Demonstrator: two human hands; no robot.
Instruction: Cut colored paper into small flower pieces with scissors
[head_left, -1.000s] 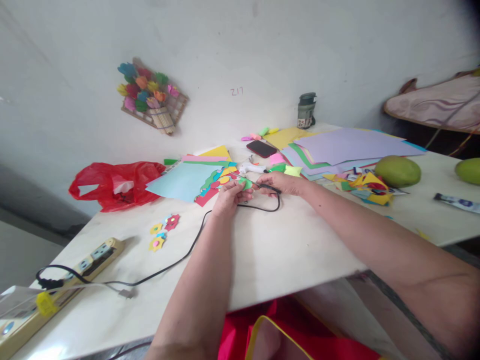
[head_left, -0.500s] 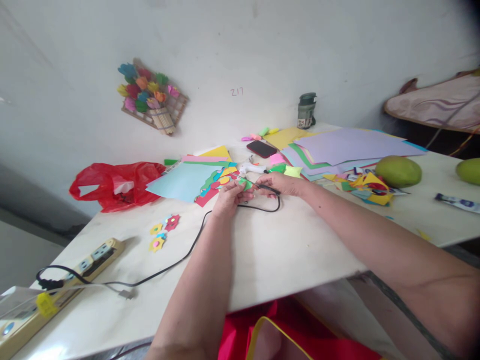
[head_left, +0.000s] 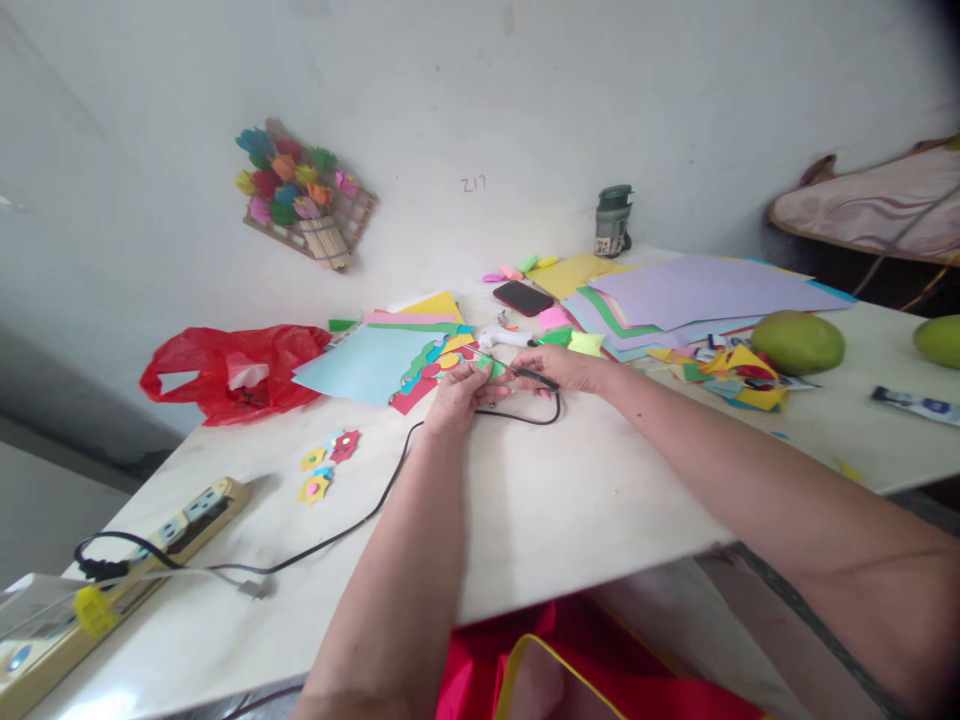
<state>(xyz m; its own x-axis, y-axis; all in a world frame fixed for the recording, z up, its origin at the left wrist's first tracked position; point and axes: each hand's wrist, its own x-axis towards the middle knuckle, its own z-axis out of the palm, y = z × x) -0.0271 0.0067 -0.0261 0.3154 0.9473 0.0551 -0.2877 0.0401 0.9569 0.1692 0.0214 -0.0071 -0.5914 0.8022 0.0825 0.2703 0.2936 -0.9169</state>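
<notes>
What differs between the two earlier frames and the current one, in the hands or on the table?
Nothing visibly moved, and nothing was taken hold of or let go. The left hand still holds the green piece, and the right hand the dark-handled tool. The paper flowers, red bag and phone stayed put.

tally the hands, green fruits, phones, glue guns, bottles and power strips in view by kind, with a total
Left hand and right hand: 2
Green fruits: 2
Phone: 1
Glue gun: 1
Bottle: 1
Power strip: 1
Total: 8
</notes>
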